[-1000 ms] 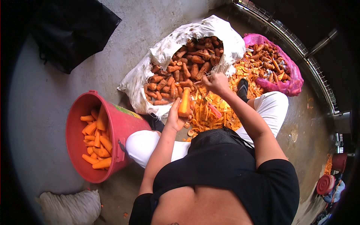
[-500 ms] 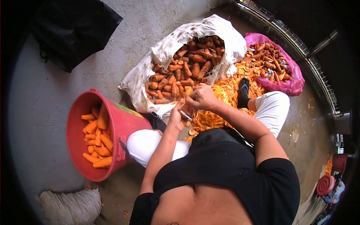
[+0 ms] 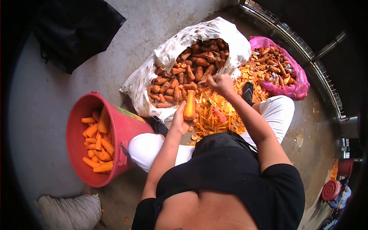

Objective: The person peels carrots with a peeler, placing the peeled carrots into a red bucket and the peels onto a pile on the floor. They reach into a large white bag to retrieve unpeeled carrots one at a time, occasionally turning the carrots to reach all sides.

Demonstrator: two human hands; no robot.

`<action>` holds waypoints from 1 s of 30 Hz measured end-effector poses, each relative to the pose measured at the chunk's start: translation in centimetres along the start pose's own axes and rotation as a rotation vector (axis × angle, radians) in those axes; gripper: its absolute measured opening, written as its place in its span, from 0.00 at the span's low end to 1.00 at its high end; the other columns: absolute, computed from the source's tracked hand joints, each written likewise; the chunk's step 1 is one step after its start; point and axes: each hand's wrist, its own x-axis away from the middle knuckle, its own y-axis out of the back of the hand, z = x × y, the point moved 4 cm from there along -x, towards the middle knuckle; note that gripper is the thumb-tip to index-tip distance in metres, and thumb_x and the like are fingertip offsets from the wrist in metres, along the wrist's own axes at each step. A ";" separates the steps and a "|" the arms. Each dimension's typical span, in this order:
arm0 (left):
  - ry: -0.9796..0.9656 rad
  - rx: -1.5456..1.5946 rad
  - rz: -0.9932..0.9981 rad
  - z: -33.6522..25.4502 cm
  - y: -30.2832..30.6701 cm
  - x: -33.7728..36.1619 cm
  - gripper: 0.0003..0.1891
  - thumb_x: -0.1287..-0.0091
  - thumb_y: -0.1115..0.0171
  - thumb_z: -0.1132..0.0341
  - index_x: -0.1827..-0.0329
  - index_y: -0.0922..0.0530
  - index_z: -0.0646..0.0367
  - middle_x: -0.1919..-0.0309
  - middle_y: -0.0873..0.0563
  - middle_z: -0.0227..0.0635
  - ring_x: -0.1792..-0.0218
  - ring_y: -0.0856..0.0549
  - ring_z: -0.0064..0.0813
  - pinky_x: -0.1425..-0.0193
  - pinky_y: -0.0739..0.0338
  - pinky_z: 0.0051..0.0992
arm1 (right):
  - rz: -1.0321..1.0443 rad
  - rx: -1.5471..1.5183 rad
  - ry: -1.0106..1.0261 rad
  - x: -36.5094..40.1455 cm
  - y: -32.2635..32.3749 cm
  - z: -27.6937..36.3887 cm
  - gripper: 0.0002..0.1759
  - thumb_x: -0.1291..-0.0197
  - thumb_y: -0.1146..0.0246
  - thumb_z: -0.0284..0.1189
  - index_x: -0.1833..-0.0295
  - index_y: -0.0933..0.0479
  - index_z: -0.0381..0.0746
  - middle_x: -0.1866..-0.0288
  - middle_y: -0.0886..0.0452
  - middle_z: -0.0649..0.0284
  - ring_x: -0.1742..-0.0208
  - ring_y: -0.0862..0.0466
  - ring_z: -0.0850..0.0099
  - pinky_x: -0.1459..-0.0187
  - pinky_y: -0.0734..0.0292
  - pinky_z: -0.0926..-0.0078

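Observation:
My left hand (image 3: 179, 122) is wrapped around a carrot (image 3: 189, 106), held upright over the peelings. Most of the carrot's side is peeled bright orange. Up and to the right, apart from the carrot, my right hand (image 3: 220, 84) is closed in front of the opening of a white sack (image 3: 165, 53). I cannot tell what its fingers hold. Unpeeled carrots (image 3: 199, 73) fill the sack. Below my right hand lies a heap of carrot peelings (image 3: 209, 124), with a pinkish strip (image 3: 219, 114) over it.
A red bucket (image 3: 128, 124) with peeled carrots (image 3: 100, 147) lies tilted at my left. A pink bag (image 3: 301, 82) of carrot pieces sits far right. A whitish sack (image 3: 71, 211) rests at lower left. Beyond my right side stands a red container (image 3: 331, 189), near a person (image 3: 341, 197).
My right hand has moved away from the carrot, up and to the right. The carrot now shows more fully in my left hand; the metal tool seen beside it earlier no longer shows.

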 end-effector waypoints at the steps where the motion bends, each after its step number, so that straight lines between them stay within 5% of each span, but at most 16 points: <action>1: -0.011 -0.006 0.027 0.1 0.6 -0.6 0.20 0.27 0.55 0.50 0.47 0.27 0.56 0.67 0.17 0.33 0.73 0.19 0.25 0.76 0.27 0.22 | -0.001 -0.078 0.090 1.3 -0.3 1.2 0.28 0.32 0.51 0.45 0.82 0.18 0.49 0.91 0.28 0.72 0.94 0.36 0.78 0.71 0.25 0.70; 4: 0.011 0.005 0.089 0.4 1.9 -1.5 0.18 0.27 0.55 0.51 0.52 0.23 0.54 0.67 0.16 0.29 0.71 0.18 0.25 0.75 0.25 0.24 | -0.269 -0.138 0.559 4.1 -1.3 4.7 0.25 0.36 0.47 0.43 0.84 0.19 0.49 0.93 0.30 0.71 0.88 0.30 0.78 0.64 0.26 0.70; 5: 0.007 0.014 0.006 0.4 2.0 -1.4 0.17 0.27 0.55 0.51 0.52 0.23 0.53 0.67 0.16 0.29 0.70 0.18 0.25 0.75 0.25 0.24 | -0.127 -0.083 0.544 4.7 -1.2 5.5 0.16 0.47 0.39 0.36 0.84 0.19 0.44 0.89 0.27 0.65 0.81 0.26 0.72 0.66 0.30 0.69; 8: 0.018 0.044 -0.197 0.6 1.8 -1.0 0.15 0.28 0.53 0.53 0.54 0.23 0.51 0.67 0.16 0.28 0.68 0.17 0.25 0.73 0.25 0.24 | -0.216 -0.129 0.692 5.6 -1.4 6.8 0.16 0.49 0.38 0.36 0.86 0.21 0.43 0.88 0.27 0.64 0.82 0.26 0.71 0.68 0.30 0.69; 13: -0.065 0.022 -0.053 0.4 2.2 -1.2 0.17 0.29 0.52 0.54 0.49 0.25 0.56 0.64 0.17 0.34 0.66 0.16 0.29 0.67 0.21 0.27 | -0.305 -0.173 0.746 5.0 -2.7 6.2 0.17 0.48 0.39 0.38 0.86 0.20 0.44 0.89 0.27 0.65 0.85 0.27 0.71 0.74 0.29 0.70; 16: -0.009 -0.102 0.100 0.3 2.0 -0.3 0.19 0.28 0.52 0.54 0.46 0.27 0.59 0.65 0.18 0.36 0.70 0.17 0.30 0.72 0.24 0.25 | 0.039 0.040 0.325 1.3 -3.0 3.9 0.25 0.31 0.53 0.48 0.72 0.14 0.53 0.90 0.26 0.76 0.90 0.34 0.87 0.84 0.29 0.81; 18: 0.018 -0.174 0.067 0.7 0.6 0.8 0.18 0.28 0.53 0.53 0.46 0.29 0.59 0.70 0.20 0.36 0.78 0.21 0.25 0.81 0.32 0.20 | 0.133 0.195 0.088 -1.2 -1.4 2.0 0.29 0.32 0.54 0.48 0.80 0.19 0.50 0.90 0.26 0.72 0.90 0.32 0.81 0.79 0.27 0.78; 19: 0.013 -0.164 0.112 0.8 -0.3 1.1 0.19 0.28 0.53 0.52 0.47 0.28 0.58 0.70 0.20 0.35 0.78 0.21 0.25 0.82 0.32 0.19 | -0.306 0.393 0.491 -2.3 -1.4 0.5 0.30 0.36 0.51 0.44 0.89 0.26 0.43 0.91 0.27 0.65 0.87 0.26 0.74 0.74 0.25 0.67; 21: 0.004 -0.149 0.202 0.5 -1.4 1.5 0.19 0.28 0.53 0.50 0.50 0.27 0.57 0.71 0.20 0.34 0.78 0.20 0.23 0.84 0.31 0.18 | -0.244 0.334 0.219 -4.3 -1.7 -2.7 0.31 0.37 0.51 0.47 0.88 0.24 0.40 0.91 0.27 0.63 0.85 0.25 0.71 0.69 0.24 0.63; 24: 0.023 -0.089 0.115 0.3 -0.2 0.5 0.20 0.27 0.55 0.49 0.48 0.27 0.57 0.69 0.19 0.35 0.75 0.19 0.25 0.79 0.27 0.20 | -0.252 0.291 0.102 -2.7 -0.4 -2.3 0.29 0.37 0.51 0.47 0.86 0.21 0.44 0.91 0.27 0.66 0.87 0.27 0.74 0.71 0.24 0.65; 25: 0.028 -0.061 0.067 0.4 0.4 0.1 0.20 0.27 0.55 0.49 0.48 0.27 0.56 0.69 0.19 0.35 0.74 0.19 0.25 0.78 0.26 0.21 | -0.002 0.082 -0.052 -2.1 -0.8 -1.7 0.27 0.36 0.50 0.44 0.85 0.20 0.46 0.90 0.26 0.68 0.86 0.27 0.78 0.73 0.25 0.66; 27: 0.036 -0.008 0.104 0.2 1.2 -0.7 0.20 0.27 0.57 0.49 0.48 0.26 0.56 0.67 0.19 0.35 0.73 0.19 0.26 0.76 0.26 0.22 | 0.107 -0.007 0.039 1.3 -0.2 1.7 0.24 0.37 0.47 0.42 0.83 0.18 0.48 0.90 0.25 0.70 0.84 0.29 0.81 0.72 0.27 0.69; 29: 0.071 0.035 0.110 0.6 2.2 -1.6 0.20 0.27 0.56 0.50 0.48 0.26 0.56 0.68 0.19 0.35 0.73 0.20 0.25 0.77 0.29 0.21 | -0.156 -0.024 0.514 3.1 -2.4 2.7 0.20 0.40 0.44 0.39 0.81 0.16 0.47 0.89 0.25 0.70 0.83 0.30 0.79 0.70 0.28 0.72; 30: 0.054 0.068 0.249 0.6 2.8 -2.0 0.19 0.27 0.55 0.51 0.48 0.25 0.57 0.65 0.18 0.35 0.69 0.18 0.27 0.73 0.23 0.23 | -0.162 -0.073 0.585 4.2 -2.4 3.8 0.16 0.43 0.41 0.37 0.81 0.16 0.47 0.90 0.26 0.69 0.83 0.31 0.77 0.68 0.30 0.73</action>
